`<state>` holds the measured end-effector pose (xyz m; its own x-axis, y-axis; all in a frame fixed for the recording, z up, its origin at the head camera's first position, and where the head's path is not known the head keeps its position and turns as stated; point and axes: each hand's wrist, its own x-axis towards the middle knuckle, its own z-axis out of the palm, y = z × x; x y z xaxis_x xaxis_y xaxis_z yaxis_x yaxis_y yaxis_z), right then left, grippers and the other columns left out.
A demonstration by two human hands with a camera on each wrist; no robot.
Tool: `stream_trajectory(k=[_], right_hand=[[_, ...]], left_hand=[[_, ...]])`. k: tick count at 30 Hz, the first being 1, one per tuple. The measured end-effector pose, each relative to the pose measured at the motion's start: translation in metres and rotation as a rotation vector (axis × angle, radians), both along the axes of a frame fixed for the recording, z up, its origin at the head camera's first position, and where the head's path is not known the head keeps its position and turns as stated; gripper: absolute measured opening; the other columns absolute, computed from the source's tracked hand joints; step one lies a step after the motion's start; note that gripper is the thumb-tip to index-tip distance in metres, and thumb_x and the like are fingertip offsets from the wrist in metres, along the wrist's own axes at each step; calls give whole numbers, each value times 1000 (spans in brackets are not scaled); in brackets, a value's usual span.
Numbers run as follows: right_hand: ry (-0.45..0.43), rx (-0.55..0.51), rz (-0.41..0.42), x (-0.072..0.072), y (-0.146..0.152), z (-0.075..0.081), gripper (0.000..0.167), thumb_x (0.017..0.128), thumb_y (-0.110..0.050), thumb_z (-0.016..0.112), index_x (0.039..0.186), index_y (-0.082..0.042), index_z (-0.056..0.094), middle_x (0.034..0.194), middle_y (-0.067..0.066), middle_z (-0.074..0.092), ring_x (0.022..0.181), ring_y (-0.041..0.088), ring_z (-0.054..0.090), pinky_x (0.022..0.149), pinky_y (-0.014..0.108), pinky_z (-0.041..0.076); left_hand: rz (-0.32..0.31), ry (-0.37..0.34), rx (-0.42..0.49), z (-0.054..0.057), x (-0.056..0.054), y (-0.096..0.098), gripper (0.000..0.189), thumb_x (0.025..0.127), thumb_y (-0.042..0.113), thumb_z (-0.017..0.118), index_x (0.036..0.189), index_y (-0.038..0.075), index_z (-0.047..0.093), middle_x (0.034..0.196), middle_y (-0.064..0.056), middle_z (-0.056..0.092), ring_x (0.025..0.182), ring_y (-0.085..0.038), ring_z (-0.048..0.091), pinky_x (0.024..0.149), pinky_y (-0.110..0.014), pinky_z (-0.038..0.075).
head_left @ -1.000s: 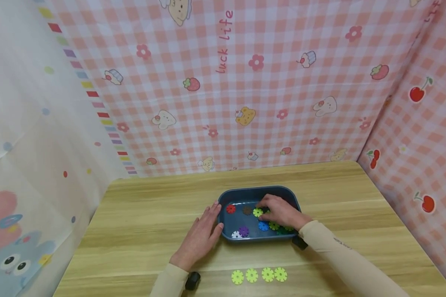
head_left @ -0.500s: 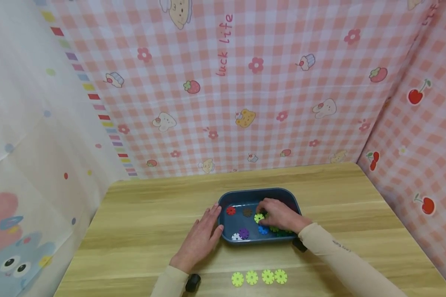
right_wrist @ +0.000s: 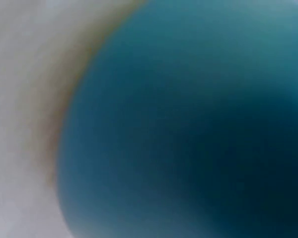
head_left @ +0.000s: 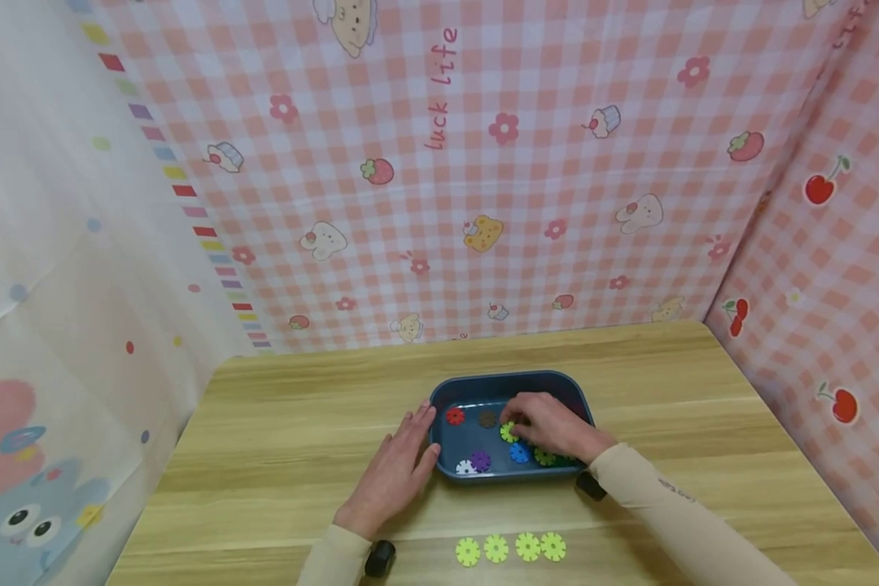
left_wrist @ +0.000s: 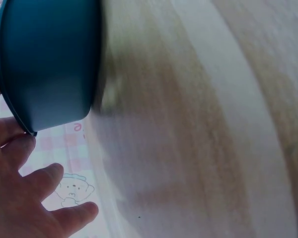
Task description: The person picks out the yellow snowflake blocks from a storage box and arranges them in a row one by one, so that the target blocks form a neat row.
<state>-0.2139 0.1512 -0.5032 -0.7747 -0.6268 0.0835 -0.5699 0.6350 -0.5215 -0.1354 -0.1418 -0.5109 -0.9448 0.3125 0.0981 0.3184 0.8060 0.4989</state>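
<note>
A dark blue tray stands on the table with several notched plastic interlocking discs inside. My left hand lies with extended fingers against the tray's left end; in the left wrist view its fingertips touch the rim. Over the tray's right half, my right hand reaches in with bent fingers and pinches a yellow-green interlocking disc at its upper edge. Close under that hand are a blue disc and another yellow-green disc. The right wrist view holds only the tray's blurred wall.
Four-sided tray also holds a red disc, a brown disc, a purple disc and a white disc. Several yellow-green discs lie in a row before it on the wooden table. Checked cloth hangs behind.
My right hand's fingers have shifted slightly at the yellow-green disc, uncovering more of the blue disc beside it. The left hand stays at the tray's end.
</note>
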Motion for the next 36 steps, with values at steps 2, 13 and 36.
stream_trajectory(k=[2, 13, 36], right_hand=[[2, -36, -5, 2, 2, 3, 14, 96, -4, 72, 107, -11, 77, 101, -4, 71, 88, 7, 63, 78, 29, 57], [8, -240, -97, 24, 26, 22, 13, 98, -9, 72, 109, -12, 78, 99, -4, 71, 81, 5, 60, 71, 25, 56], [-66, -347, -158, 84, 75, 27, 15, 94, -4, 75, 104, -14, 79, 97, -7, 72, 84, 4, 63, 74, 23, 58]], left_hand=[[2, -1, -2, 0, 0, 0, 58, 111, 36, 45, 163, 11, 34, 170, -4, 27, 153, -36, 29, 117, -67, 30], [-3, 9, 1, -2, 0, 1, 59, 111, 35, 45, 163, 10, 33, 170, -5, 26, 154, -36, 28, 117, -67, 30], [2, -9, -1, -3, 0, 3, 59, 111, 35, 45, 164, 11, 32, 171, -4, 25, 155, -35, 26, 117, -67, 29]])
